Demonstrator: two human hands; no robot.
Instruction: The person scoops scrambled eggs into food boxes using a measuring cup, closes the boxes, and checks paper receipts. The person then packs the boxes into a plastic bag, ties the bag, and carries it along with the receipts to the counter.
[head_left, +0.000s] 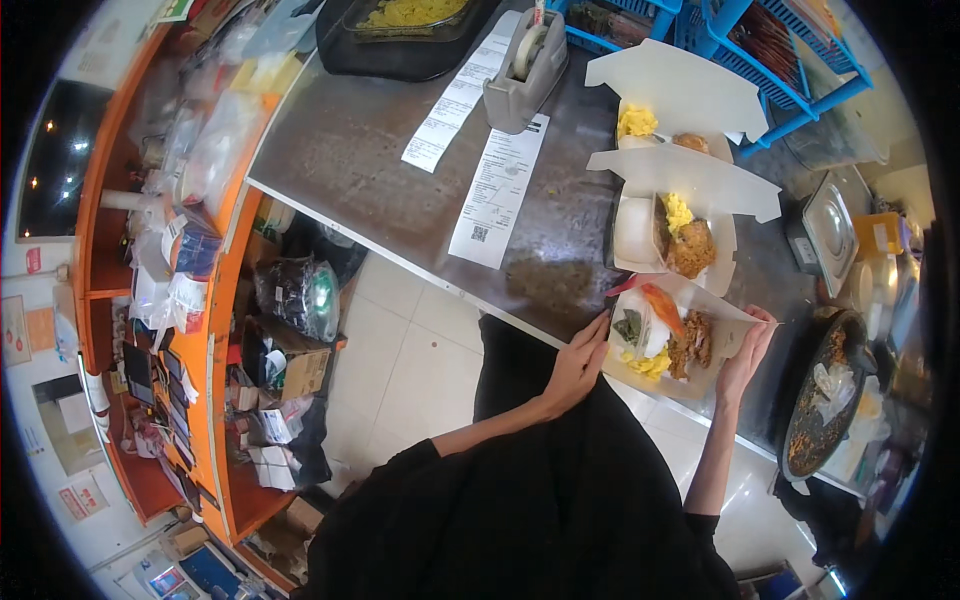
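Nearest me on the counter is an open paper food box (694, 384). It holds a ball of white rice (655, 334), brown fried meat (690, 343), yellow scrambled egg (649, 365), an orange-red piece of food (663, 307) and something dark green (628, 327) under clear plastic. My left hand (576, 369) holds the box's left side, fingers together along the wall. With thumb and fingers, my right hand (744, 356) grips the raised lid (731, 324) at its right corner. Behind stands a second open box (628, 259) with rice, egg and fried chicken (691, 247).
A third open box (675, 79) stands farther back, near blue plastic baskets (780, 67). Printed receipts (501, 191) lie by a grey tape dispenser (525, 75). On the right are a stone mortar (821, 405) and a steel lidded container (829, 232). Orange shelving (225, 315) stands left.
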